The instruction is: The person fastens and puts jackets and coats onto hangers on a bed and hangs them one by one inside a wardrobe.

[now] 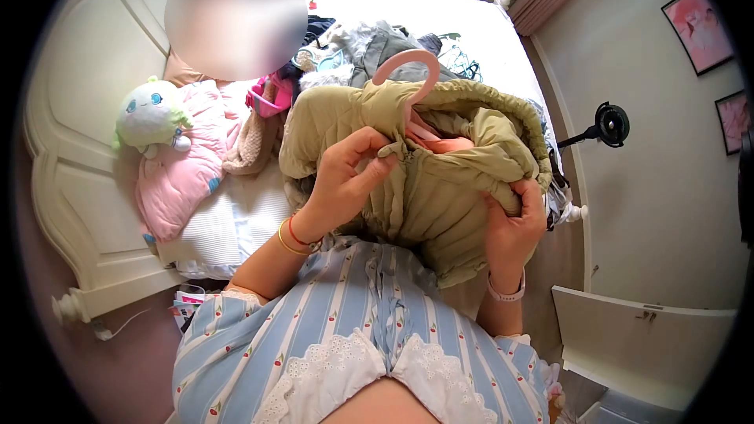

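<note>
Striped dress (pixel 314 330), nearest. Green jacket (pixel 452 196), pink hanger (pixel 432 71) at its neck, between both hands: left (pixel 349 177) pinching its front, right (pixel 518 224) gripping its side. Beyond, white bed (pixel 471 12): heaped clothes (pixel 357 39); plush (pixel 145 118) near headboard (pixel 75 110). Pale wall (pixel 652 196): framed pictures (pixel 699 30).

Head-worn view, forward (and down)

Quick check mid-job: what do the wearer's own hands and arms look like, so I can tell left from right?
Both hands are ungloved. The left hand has a gold-coloured bangle and a thin red band at the wrist; the right hand has a pale pink wristband. Both sleeves are blue-and-white striped, with small red prints.
</note>
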The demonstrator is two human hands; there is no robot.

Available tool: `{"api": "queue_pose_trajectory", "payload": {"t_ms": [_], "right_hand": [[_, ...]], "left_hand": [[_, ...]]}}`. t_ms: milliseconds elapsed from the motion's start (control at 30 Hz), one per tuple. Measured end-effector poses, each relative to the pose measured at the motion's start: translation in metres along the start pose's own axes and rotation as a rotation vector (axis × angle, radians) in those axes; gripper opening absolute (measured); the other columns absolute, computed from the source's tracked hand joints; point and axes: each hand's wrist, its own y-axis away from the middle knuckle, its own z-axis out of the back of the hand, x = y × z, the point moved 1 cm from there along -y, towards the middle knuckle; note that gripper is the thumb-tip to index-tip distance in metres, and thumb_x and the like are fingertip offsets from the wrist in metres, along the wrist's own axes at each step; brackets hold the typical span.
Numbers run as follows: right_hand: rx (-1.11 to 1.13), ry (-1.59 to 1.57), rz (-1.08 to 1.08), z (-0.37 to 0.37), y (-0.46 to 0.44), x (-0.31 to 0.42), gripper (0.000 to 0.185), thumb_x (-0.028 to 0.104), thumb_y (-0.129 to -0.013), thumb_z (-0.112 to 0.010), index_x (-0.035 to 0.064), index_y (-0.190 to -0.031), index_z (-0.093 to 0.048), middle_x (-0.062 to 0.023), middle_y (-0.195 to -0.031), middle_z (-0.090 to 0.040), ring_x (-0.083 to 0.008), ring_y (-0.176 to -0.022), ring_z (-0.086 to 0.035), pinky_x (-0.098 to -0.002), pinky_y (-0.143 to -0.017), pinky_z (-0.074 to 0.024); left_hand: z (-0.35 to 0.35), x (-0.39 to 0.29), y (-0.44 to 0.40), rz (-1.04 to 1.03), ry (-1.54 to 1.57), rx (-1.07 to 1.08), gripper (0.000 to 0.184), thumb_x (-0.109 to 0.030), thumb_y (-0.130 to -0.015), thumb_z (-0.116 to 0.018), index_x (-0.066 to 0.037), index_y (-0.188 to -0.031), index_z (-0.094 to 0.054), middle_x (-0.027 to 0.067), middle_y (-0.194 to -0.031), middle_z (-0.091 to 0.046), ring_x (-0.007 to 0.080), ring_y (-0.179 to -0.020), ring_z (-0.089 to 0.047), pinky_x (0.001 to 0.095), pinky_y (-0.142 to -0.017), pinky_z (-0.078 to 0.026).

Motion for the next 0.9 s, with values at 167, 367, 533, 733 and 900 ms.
{"api": "queue_pose_trajectory", "payload": {"t_ms": [167, 367, 533, 733, 900], "right_hand": [[0.002, 0.089, 0.081, 0.002, 0.005, 0.003, 0.019, 0.002, -0.065, -0.063, 0.0015, -0.082, -0.054, -0.0126, -0.074, -0.052, -0.0326, -0.07, -0.052, -0.0349, -0.063, -0.0423], [-0.068, 0.164, 0.252, 0.001, 0.032, -0.004, 0.022, 0.0, -0.063, -0.064, 0.0043, -0.082, -0.053, -0.0127, -0.077, -0.053, -0.0334, -0.071, -0.053, -0.0389, -0.062, -0.0403], [-0.041, 0.194, 0.309, 0.006, 0.062, -0.01, 0.024, 0.0, -0.066, -0.067, 0.0026, -0.085, -0.053, -0.0127, -0.082, -0.055, -0.0321, -0.071, -0.053, -0.0353, -0.064, -0.0422], [-0.009, 0.165, 0.409, 0.011, 0.079, -0.013, 0.023, 0.003, -0.072, -0.066, 0.0021, -0.09, -0.051, -0.0151, -0.085, -0.057, -0.0332, -0.071, -0.054, -0.0379, -0.063, -0.0425], [-0.015, 0.173, 0.418, 0.008, 0.086, -0.015, 0.023, 0.007, -0.074, -0.067, 0.0027, -0.091, -0.052, -0.015, -0.087, -0.058, -0.0321, -0.072, -0.054, -0.0379, -0.065, -0.0429]], "left_hand": [[0.019, 0.003, 0.015, 0.28, -0.07, 0.122, 0.015, -0.012, -0.089, -0.053, 0.001, -0.083, -0.057, 0.0048, -0.073, -0.057, 0.0073, -0.065, -0.051, 0.0226, -0.057, -0.041], [-0.009, -0.02, 0.038, 0.695, 0.426, 0.11, 0.035, -0.026, -0.092, -0.049, 0.006, -0.102, -0.059, 0.0134, -0.091, -0.065, 0.0182, -0.073, -0.064, 0.0269, -0.064, -0.052], [-0.002, -0.015, 0.061, 0.676, 0.57, 0.108, 0.046, -0.017, -0.087, -0.06, 0.002, -0.127, -0.045, 0.0125, -0.097, -0.063, 0.0175, -0.076, -0.064, 0.0278, -0.065, -0.053], [0.007, -0.011, 0.08, 0.701, 0.9, 0.121, 0.053, -0.003, -0.087, -0.056, -0.011, -0.136, -0.039, 0.0098, -0.098, -0.061, 0.0151, -0.073, -0.06, 0.0252, -0.05, -0.046], [0.014, -0.007, 0.087, 0.811, 0.766, 0.107, 0.055, 0.002, -0.087, -0.052, -0.011, -0.138, -0.037, 0.0138, -0.092, -0.063, 0.0162, -0.063, -0.059, 0.0243, -0.047, -0.044]]}}
